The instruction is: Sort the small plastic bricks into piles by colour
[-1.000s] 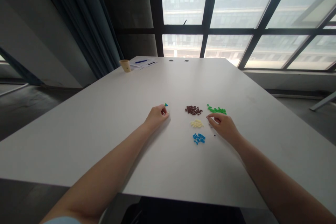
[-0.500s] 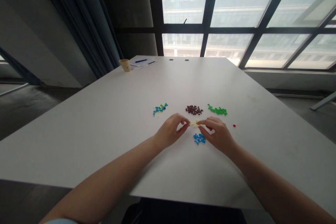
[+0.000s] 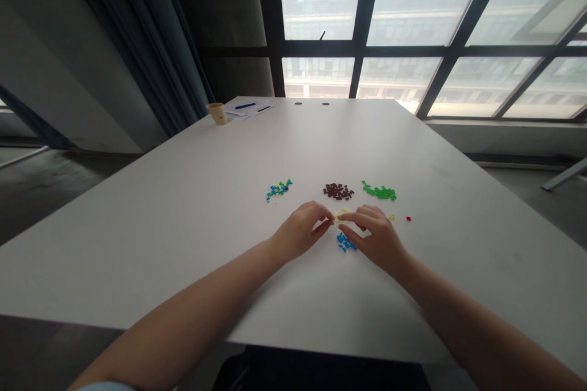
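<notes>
Over the white table, my left hand (image 3: 303, 231) has its thumb and fingertips pinched together on a small pale yellow brick, mostly hidden by the fingers. My right hand (image 3: 376, 233) comes in from the other side, its index fingertip close to the left fingertips. Its thumb sits slightly lower and apart, with nothing visible between the two. A small pile of pale yellow bricks (image 3: 343, 212) lies just behind the fingertips, partly covered by the right hand. Blue bricks (image 3: 345, 242) lie just in front, partly under the right thumb.
Dark brown bricks (image 3: 338, 191) and green bricks (image 3: 380, 190) lie beyond the hands. A mixed blue and green group (image 3: 277, 190) is to the left, one red brick (image 3: 408, 219) to the right. A cup (image 3: 217, 113) and papers (image 3: 247, 111) stand at the far left.
My right hand has moved slightly left, bringing its index fingertip up to the left fingertips. My left hand has shifted a little to the right. A few yellow bricks now show beside the right hand.
</notes>
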Motion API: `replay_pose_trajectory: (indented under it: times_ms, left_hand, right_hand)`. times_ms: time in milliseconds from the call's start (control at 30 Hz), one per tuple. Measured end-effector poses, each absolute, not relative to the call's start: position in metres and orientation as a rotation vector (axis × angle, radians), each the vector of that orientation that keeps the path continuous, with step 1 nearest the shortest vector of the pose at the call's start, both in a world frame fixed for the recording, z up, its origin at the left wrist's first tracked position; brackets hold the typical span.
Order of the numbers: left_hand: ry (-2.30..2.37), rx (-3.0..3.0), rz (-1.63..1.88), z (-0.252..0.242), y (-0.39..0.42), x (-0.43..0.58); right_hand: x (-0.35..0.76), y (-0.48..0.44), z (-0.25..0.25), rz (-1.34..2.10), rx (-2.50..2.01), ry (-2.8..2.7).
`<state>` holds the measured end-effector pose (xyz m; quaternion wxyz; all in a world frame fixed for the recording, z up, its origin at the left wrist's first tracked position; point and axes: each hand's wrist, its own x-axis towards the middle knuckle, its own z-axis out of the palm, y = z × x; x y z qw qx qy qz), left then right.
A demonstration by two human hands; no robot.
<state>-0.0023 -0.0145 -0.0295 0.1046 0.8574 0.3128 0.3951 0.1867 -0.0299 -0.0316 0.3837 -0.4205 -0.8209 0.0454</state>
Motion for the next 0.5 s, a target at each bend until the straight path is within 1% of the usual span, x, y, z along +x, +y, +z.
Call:
replay_pose_trajectory:
  times_ms: [133, 200, 267, 333, 433, 500]
  left_hand:
    - [0.922, 2.528, 1.118, -0.031, -0.014, 0.001]
    - [1.023, 2.553, 1.082, -0.031, -0.009, -0.003]
    - [1.236, 2.593, 1.022, -0.032, 0.001, -0.013]
    - [1.545, 2.587, 0.91, -0.034, 0.012, -0.027]
    - [1.954, 2.455, 0.621, -0.039, 0.027, -0.045]
    - [2.088, 2.372, 0.467, -0.043, 0.032, -0.052]
  right_hand:
    - [0.189, -0.027, -0.034, 0.129, -1.119, -2.125]
    - [0.197, -0.022, -0.035, 0.109, -1.222, -2.106]
    - [0.207, -0.016, -0.035, 0.079, -1.402, -2.084]
    - [0.217, -0.012, -0.036, 0.067, -1.618, -2.104]
    - [0.223, -0.011, -0.036, 0.083, -1.863, -2.168]
    - [0.221, -0.013, -0.036, 0.102, -1.926, -2.2]
